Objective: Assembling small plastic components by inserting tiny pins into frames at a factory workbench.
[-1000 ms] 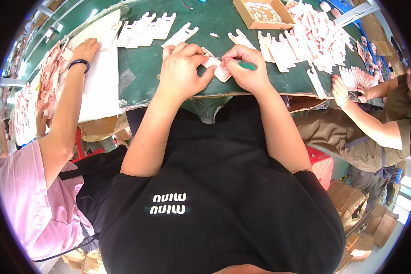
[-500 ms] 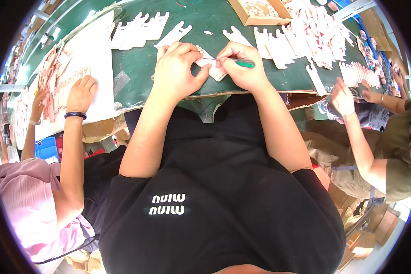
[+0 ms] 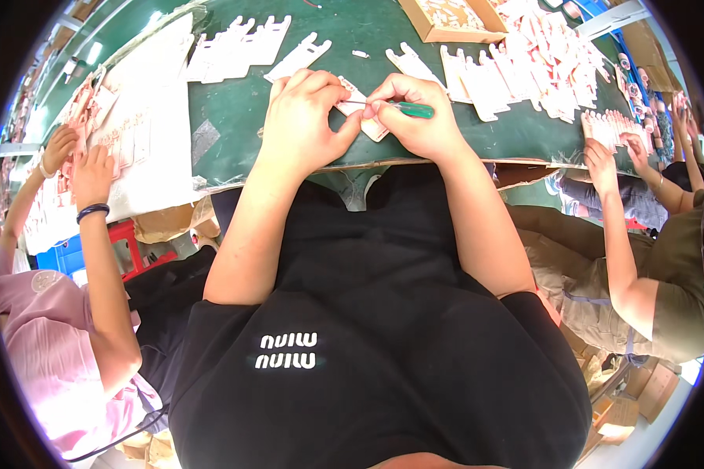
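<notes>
A green-handled screwdriver (image 3: 416,109) lies across the fingers of my right hand (image 3: 421,117), its thin shaft pointing left. Below the shaft is a flat, pale plastic piece (image 3: 376,131), tilted on the green table. My left hand (image 3: 309,117) has its fingers curled over that piece's upper left side, the thumb reaching toward the right fingers. The screwdriver's tip ends at my left fingertips; what it touches there is hidden. Beyond my hands lie a single pale plastic piece (image 3: 301,56) with pronged end and another (image 3: 414,64).
Overlapping pale pieces (image 3: 238,51) lie at the back left, with a large heap (image 3: 547,59) at the back right. A cardboard box (image 3: 454,22) holds small parts. Co-workers' hands work at left (image 3: 94,176) and right (image 3: 601,166). A small white part (image 3: 360,54) lies ahead.
My hands stay almost in place with the screwdriver. The left co-worker's hand has moved left onto the pieces; the right co-worker's hand has moved to the row, and a loose piece there is gone.
</notes>
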A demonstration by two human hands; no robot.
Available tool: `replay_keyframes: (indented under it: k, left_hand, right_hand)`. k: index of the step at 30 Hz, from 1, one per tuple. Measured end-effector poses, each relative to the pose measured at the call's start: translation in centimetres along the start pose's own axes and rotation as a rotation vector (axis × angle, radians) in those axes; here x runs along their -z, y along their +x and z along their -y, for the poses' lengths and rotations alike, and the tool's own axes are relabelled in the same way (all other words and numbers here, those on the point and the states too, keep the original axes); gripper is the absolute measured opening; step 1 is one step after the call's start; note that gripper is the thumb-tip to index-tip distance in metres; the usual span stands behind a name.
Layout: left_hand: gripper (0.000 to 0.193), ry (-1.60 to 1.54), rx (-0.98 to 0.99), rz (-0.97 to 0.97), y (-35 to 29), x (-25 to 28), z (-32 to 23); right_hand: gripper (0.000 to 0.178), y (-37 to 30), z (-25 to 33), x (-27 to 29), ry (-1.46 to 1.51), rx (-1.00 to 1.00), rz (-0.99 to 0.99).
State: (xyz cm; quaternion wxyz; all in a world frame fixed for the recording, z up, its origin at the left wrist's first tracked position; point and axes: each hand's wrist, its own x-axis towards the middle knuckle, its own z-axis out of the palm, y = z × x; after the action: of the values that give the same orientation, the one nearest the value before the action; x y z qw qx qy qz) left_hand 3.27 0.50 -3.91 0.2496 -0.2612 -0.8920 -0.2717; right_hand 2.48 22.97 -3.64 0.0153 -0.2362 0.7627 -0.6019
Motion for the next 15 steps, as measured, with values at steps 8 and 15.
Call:
replay_keyframes:
  k: [8, 15]
  left_hand:
    - [0.026, -0.014, -0.017, -0.008, -0.1, 0.2, 0.1]
    - [0.019, -0.036, 0.005, 0.019, 0.1, 0.5, -0.3]
  right_hand:
    - [0.006, 0.2, -0.3, -0.1, 0.032, 0.019, 0.048]
    - [0.005, 0.1, 0.6, -0.3, 0.092, -0.009, 0.102]
